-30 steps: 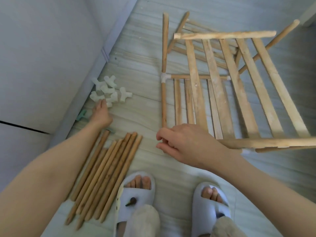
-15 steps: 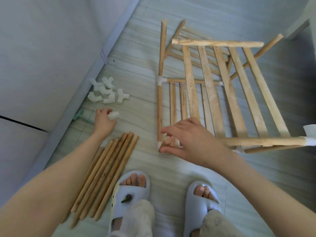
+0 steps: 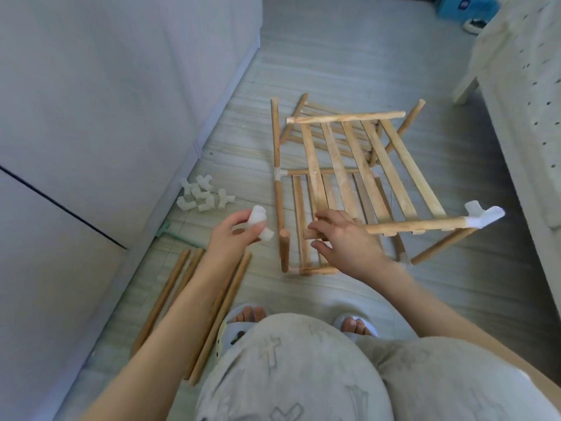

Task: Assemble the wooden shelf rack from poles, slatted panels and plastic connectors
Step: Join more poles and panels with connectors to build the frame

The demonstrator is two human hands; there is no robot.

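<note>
A partly built wooden rack stands on the floor ahead of me. Its upper slatted panel is raised, with a white connector on its near right corner. A lower slatted panel lies flat beneath it. My left hand holds a white plastic connector just left of a short upright pole. My right hand grips the bare near left end of the upper panel's front rail. More white connectors lie heaped by the wall. Loose poles lie on the floor under my left forearm.
A grey cabinet wall runs along the left. A cream perforated piece of furniture stands at the right. My slippered feet and knees fill the bottom. A small green item lies by the baseboard.
My left hand has lifted a white connector from the floor and carried it right, towards the rack's near left corner. My view has pulled back and higher; my right hand stays on the rail end.
</note>
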